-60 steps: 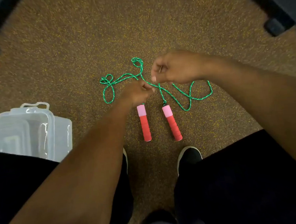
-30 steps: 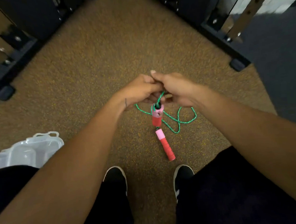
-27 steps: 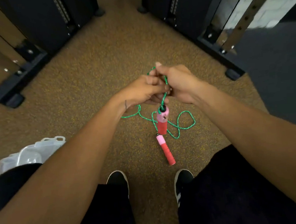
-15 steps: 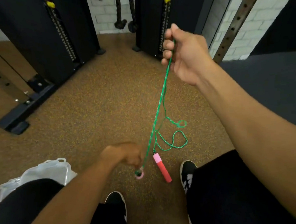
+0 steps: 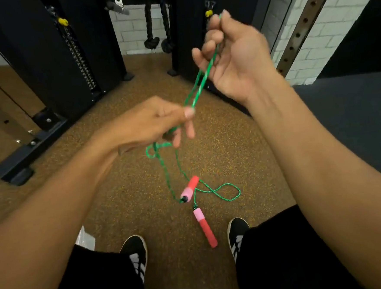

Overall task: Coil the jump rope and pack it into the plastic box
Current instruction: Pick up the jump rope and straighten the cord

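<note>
The green jump rope [image 5: 200, 85] runs doubled and taut between my two hands. My right hand [image 5: 232, 53] is raised high and pinches the upper end of the doubled strand. My left hand [image 5: 147, 122] sits lower at centre and pinches the strand, with loops hanging beneath it. One red and pink handle [image 5: 190, 188] hangs tilted near the floor. The other handle [image 5: 205, 228] lies on the carpet between my shoes. Only a corner of the clear plastic box [image 5: 85, 238] shows beside my left arm.
Black weight-stack machines [image 5: 70, 53] stand on the brown speckled floor to the left and at the back. A steel upright with holes [image 5: 301, 28] leans against the white brick wall at right. My two black shoes [image 5: 135, 252] stand at the bottom.
My left hand has risen from near the floor up to the rope's middle and now pinches the strand. One handle has lifted and swung. The view has tilted slightly upward.
</note>
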Demonstrator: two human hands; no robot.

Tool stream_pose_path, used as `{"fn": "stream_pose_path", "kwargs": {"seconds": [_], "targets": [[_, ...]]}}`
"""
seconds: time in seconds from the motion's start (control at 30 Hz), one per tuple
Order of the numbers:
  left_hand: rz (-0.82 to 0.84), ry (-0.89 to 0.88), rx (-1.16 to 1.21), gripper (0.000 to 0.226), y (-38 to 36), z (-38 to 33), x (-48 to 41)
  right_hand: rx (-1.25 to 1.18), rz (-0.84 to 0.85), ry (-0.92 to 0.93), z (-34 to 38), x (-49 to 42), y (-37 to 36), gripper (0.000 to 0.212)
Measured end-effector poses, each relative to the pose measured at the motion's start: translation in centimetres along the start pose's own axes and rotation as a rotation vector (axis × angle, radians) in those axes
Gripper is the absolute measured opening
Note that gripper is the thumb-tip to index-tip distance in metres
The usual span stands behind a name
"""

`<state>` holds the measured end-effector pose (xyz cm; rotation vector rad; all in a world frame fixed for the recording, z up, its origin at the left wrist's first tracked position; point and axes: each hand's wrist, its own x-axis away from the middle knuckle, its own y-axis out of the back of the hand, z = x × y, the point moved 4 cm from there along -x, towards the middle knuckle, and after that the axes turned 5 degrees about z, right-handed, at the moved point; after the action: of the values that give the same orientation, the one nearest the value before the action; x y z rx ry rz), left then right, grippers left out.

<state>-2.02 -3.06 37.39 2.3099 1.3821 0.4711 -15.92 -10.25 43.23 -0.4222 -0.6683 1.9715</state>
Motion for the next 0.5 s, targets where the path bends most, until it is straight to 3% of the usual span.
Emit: {"fn": "stream_pose_path", "kwargs": {"seconds": [0.17, 0.3, 0.43, 0.5], "targets": [[0.381, 0.281, -0.071, 0.046, 0.5, 6.7, 2.6, 0.000, -0.092, 0.036, 2.7, -1.0, 1.5, 0.041], [0.513, 0.354, -0.048, 0.030, -2.4, 8.5, 2.1, -0.049, -0.152, 0.032, 3.1, -2.2, 2.8, 0.041], [0.687, 0.475, -0.383, 0.028, -5.4, 10.8, 1.5, -0.242, -0.143, 0.118, 4.9, -2.6, 2.9, 0.043], [0.665, 0.438, -0.402, 0.030, -6.2, 11.3, 0.9, -0.249, -0.133, 0.138, 5.9, -2.5, 2.8, 0.043]]}}
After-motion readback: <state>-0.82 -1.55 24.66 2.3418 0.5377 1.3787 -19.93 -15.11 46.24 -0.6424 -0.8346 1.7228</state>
